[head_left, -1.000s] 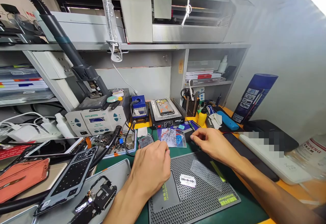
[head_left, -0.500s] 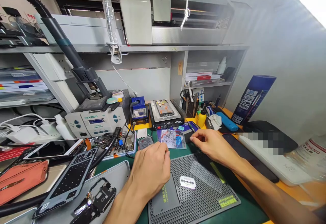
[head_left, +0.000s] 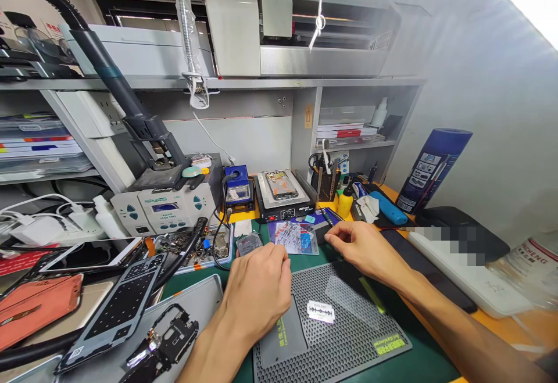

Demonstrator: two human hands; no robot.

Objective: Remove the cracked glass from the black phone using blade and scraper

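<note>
My left hand (head_left: 261, 281) is closed above the left edge of a grey honeycomb mat (head_left: 349, 336); its fingertips face away, so what it holds, if anything, is hidden. Beyond the mat's far edge, my right hand (head_left: 360, 243) has its thumb and forefinger pressed together in a pinch. Whatever is between them is too small to make out, near a dark block (head_left: 321, 233). A razor blade (head_left: 321, 312) and a clear perforated strip (head_left: 352, 299) lie on the mat. Between the hands, farther back, is a plastic packet (head_left: 296, 237).
A heating plate (head_left: 285, 211) bearing a phone frame stands at the back. To the left are a soldering station (head_left: 163, 206), a parts tray (head_left: 187, 265) and phone shells (head_left: 117, 307). A yellow bottle (head_left: 344, 203) and a dark phone (head_left: 429, 269) are on the right.
</note>
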